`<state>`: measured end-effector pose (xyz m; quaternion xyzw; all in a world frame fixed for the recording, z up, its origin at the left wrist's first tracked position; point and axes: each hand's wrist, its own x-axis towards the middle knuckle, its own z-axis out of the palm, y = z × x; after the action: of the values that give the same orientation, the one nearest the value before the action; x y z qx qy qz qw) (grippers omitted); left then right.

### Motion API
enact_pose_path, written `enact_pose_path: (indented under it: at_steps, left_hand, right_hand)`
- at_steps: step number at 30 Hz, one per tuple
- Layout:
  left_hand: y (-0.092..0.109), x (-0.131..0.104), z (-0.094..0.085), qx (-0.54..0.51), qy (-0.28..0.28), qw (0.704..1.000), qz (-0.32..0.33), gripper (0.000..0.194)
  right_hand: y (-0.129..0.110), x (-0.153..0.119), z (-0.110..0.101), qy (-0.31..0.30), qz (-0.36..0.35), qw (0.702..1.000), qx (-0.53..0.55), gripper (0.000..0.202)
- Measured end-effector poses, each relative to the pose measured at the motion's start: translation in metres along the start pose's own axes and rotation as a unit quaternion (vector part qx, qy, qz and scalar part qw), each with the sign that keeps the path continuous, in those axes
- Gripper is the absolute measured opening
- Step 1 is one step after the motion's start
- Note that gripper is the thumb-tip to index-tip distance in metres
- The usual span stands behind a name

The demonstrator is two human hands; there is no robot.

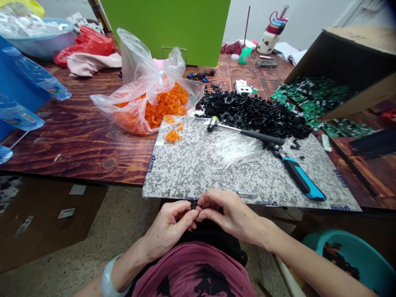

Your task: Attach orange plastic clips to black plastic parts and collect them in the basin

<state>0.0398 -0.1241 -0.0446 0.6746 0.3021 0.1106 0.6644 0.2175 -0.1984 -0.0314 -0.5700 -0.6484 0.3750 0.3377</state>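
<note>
My left hand [177,219] and my right hand [221,211] meet in front of the body, just below the front edge of a speckled grey board [182,173]. Between the fingertips is a small black plastic part [194,204], mostly covered. The left thumb and fingers pinch it. The right thumb and index finger close on its other side, and whether they hold a second piece is hidden. Beyond the hands lie a pile of thin clear pins [236,147], a hammer [261,137] and blue-black pliers [305,179]. A thin metal tool [247,194] rests near the board's front edge.
A heap of black plastic parts [244,109] covers the board's back. Left of it stands a plastic bag of orange parts [167,105], with several loose orange pieces [173,135] nearby. A cardboard box [365,82] spills green circuit boards [312,99]. A teal tub [368,251] sits low right.
</note>
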Motion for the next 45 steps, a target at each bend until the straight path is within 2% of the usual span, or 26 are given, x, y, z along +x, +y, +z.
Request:
enact_pose_path:
  at_steps: [5,9,11,19,26,31,34,36,39,42,45]
  left_hand:
    - [0.002,0.006,-0.002,-0.036,0.011,0.999,-0.027,0.024]
    - [0.002,0.014,-0.008,-0.073,0.017,0.996,-0.045,0.026]
    - [0.002,0.017,-0.012,-0.084,0.022,0.995,-0.048,0.025]
    - [0.001,0.018,-0.018,-0.067,0.026,0.996,-0.045,0.026]
    - [0.000,0.019,-0.017,-0.046,0.000,0.998,-0.034,0.025]
    - [0.007,0.017,-0.018,-0.030,-0.037,0.999,-0.010,0.022]
    - [0.009,0.018,-0.021,-0.015,-0.050,0.999,-0.007,0.022]
    - [0.007,0.018,-0.022,-0.020,-0.031,0.999,-0.009,0.027]
    - [0.001,0.018,-0.021,-0.042,0.042,0.998,-0.006,0.037]
    - [-0.004,0.016,-0.014,-0.065,0.090,0.994,0.009,0.036]
    - [-0.005,0.014,-0.006,-0.084,0.098,0.991,0.021,0.032]
  right_hand:
    - [0.005,0.007,0.001,0.012,0.021,0.999,0.038,0.003]
    - [0.009,0.013,-0.004,0.007,0.077,0.982,0.173,0.015]
    - [0.010,0.014,-0.006,0.016,0.104,0.974,0.202,0.022]
    - [0.020,0.015,-0.003,0.028,0.131,0.966,0.223,0.037]
    - [0.020,0.021,-0.002,0.035,0.130,0.962,0.237,0.036]
    - [0.012,0.027,-0.001,0.020,0.129,0.961,0.245,0.030]
    - [0.008,0.031,-0.001,0.010,0.132,0.948,0.291,0.029]
    - [0.006,0.033,-0.001,0.021,0.147,0.930,0.335,0.030]
    - [0.007,0.034,0.003,0.062,0.180,0.895,0.403,0.031]
    - [0.008,0.033,0.008,0.094,0.199,0.865,0.450,0.031]
    - [0.007,0.030,0.011,0.105,0.195,0.862,0.456,0.031]
